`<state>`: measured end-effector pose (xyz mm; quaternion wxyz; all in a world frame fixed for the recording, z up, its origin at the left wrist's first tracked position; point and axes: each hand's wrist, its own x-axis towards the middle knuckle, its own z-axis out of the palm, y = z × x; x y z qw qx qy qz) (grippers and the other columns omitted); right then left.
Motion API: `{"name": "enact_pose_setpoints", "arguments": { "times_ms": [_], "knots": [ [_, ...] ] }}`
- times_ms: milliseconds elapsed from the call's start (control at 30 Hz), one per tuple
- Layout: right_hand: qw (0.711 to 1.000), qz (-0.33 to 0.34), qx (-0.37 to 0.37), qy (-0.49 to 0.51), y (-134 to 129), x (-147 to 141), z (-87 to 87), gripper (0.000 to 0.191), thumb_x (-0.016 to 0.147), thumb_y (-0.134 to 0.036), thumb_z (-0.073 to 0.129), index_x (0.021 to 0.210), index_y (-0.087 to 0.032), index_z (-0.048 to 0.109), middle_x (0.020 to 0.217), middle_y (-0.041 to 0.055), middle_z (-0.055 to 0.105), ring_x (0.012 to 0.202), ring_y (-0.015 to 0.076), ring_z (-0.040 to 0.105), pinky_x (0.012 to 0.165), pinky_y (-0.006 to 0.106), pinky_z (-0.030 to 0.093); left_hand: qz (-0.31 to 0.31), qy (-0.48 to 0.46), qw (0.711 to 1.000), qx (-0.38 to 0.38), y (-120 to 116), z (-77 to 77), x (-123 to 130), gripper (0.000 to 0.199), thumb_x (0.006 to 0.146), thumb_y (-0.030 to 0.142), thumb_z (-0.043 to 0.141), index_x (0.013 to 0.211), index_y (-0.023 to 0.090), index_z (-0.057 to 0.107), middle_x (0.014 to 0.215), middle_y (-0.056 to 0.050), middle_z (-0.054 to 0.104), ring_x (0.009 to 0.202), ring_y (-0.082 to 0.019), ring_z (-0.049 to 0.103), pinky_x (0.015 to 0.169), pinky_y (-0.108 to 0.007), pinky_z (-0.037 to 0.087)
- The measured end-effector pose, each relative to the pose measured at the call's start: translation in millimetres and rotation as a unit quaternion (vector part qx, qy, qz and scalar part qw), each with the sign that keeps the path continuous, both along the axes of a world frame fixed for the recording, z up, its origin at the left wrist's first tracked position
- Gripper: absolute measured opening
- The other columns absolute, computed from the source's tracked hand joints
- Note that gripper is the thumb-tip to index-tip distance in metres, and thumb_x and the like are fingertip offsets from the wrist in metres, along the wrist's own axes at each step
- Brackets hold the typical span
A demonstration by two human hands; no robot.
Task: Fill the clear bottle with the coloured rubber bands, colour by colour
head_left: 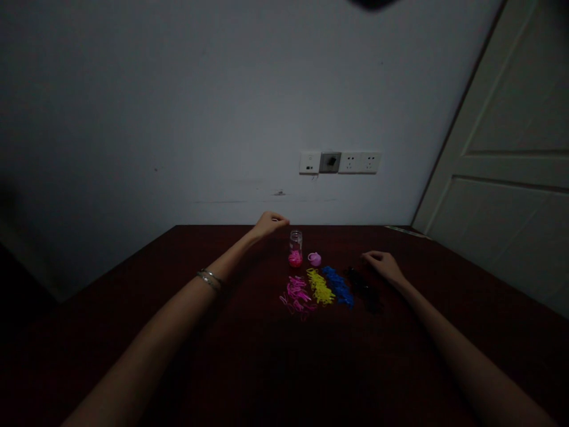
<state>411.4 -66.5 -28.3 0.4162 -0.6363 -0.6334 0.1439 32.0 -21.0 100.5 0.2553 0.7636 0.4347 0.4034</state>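
My left hand (270,222) is raised just above and left of the mouth of a small clear jar (296,242), thumb and fingers pinched together. Anything in that pinch is too small to make out. Pink rubber bands (295,258) fill the bottom of the upright jar, and a lilac lid (315,259) lies to its right. In front are piles of pink bands (299,294), yellow bands (320,287), blue bands (338,287) and black bands (365,290). Beside the black pile my right hand (383,265) rests on the table, loosely bent, with a gap between thumb and fingers.
The dark red-brown table (249,356) meets a pale wall (200,118) at its back edge. Switches and sockets (350,162) are set in the wall above the jar. On the right stands a white panelled door (511,166). The light is dim.
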Motion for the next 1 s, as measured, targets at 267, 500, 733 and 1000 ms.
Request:
{"name": "enact_pose_setpoints", "arguments": {
  "times_ms": [267, 500, 733, 1000],
  "knots": [
    [1.000, 0.004, -0.003, -0.006, 0.9, -1.8, 0.6, 0.037, 0.070, -0.044, 0.048, 0.078, -0.015, 0.070, 0.075, 0.0062, 0.070, 0.075, 0.0231, 0.063, 0.067, 0.030, 0.044, 0.126, -0.114, 0.977, -0.127, 3.6, -79.5, -25.5, 0.037, 0.067, 0.045, 0.059, 0.066, 0.008, 0.066, 0.050, -0.003, 0.056, 0.048, -0.009, 0.045, 0.046, -0.021, 0.030],
    [1.000, 0.030, 0.010, 0.000, -0.5, -3.9, 5.2, 0.035, 0.069, -0.045, 0.052, 0.078, -0.016, 0.069, 0.078, 0.0058, 0.070, 0.078, 0.0236, 0.063, 0.072, 0.032, 0.046, 0.140, -0.089, 0.980, -0.114, -2.1, -100.4, -33.1, 0.041, 0.070, 0.050, 0.053, 0.067, 0.011, 0.064, 0.043, 0.002, 0.047, 0.043, -0.008, 0.036, 0.045, -0.022, 0.026],
    [0.985, 0.166, 0.039, -0.026, -30.5, -67.9, 57.8, 0.031, 0.074, -0.038, 0.053, 0.091, -0.016, 0.066, 0.092, 0.0073, 0.068, 0.084, 0.0200, 0.061, 0.074, 0.030, 0.046, 0.125, -0.048, 0.987, -0.085, 0.9, -104.2, -34.8, 0.040, 0.071, 0.049, 0.050, 0.066, 0.012, 0.065, 0.047, 0.000, 0.051, 0.048, -0.011, 0.041, 0.049, -0.022, 0.029],
    [0.891, 0.366, -0.003, -0.269, -68.6, -162.3, 87.3, 0.034, 0.072, -0.034, 0.060, 0.103, -0.022, 0.065, 0.102, 0.0057, 0.064, 0.094, 0.0210, 0.057, 0.081, 0.031, 0.042, 0.123, -0.035, 0.990, -0.054, 4.6, -107.3, -39.3, 0.040, 0.072, 0.047, 0.048, 0.064, 0.012, 0.065, 0.050, 0.000, 0.051, 0.051, -0.011, 0.043, 0.051, -0.022, 0.031]
  ]
}}
